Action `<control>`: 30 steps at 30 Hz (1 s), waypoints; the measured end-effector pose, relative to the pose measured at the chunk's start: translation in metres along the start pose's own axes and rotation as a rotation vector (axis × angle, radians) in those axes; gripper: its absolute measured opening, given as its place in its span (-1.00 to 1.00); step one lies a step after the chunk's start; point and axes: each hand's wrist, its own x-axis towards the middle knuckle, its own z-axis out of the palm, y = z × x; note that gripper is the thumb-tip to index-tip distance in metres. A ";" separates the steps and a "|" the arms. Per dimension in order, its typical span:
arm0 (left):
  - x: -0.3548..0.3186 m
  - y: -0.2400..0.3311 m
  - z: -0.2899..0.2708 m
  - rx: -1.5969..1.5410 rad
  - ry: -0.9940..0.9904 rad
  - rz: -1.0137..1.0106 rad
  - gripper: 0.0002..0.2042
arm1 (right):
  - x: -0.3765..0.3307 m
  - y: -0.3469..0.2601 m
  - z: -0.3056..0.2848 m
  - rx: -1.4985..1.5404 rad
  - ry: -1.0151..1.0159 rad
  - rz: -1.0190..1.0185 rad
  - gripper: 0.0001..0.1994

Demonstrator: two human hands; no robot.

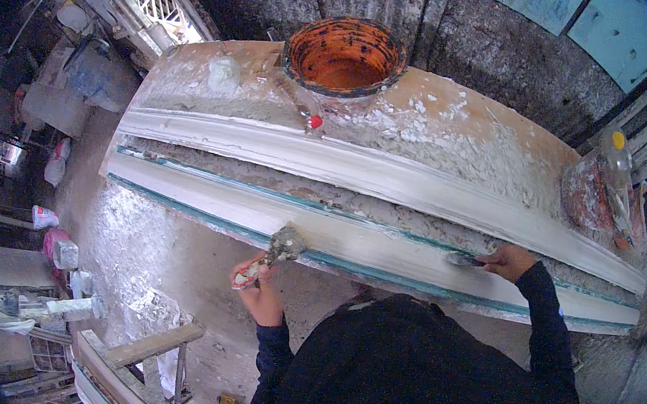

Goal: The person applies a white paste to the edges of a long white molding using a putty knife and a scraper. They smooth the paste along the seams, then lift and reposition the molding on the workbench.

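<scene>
A long white plaster moulding (351, 242) lies along the near side of a plaster-spattered workbench (446, 128). My left hand (258, 287) grips a red-handled scraper (273, 251) whose plaster-caked blade rests at the moulding's near edge. My right hand (507, 262) holds a small trowel (463, 260), its blade lying flat on the moulding's top surface further right. A second white moulding (375, 172) runs parallel behind it. Dark sleeves cover both forearms.
An orange bucket (345, 55) stands at the bench's far edge, with a small red cap (315, 122) in front of it. A clear bottle (614, 169) and a stained bowl (583, 193) sit at the right end. Wooden pieces (152, 346) and bags (52, 237) lie on the floor at left.
</scene>
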 end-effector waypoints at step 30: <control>0.025 -0.006 0.001 0.029 -0.053 0.014 -0.66 | 0.114 -0.136 0.008 0.044 0.243 -0.226 -0.72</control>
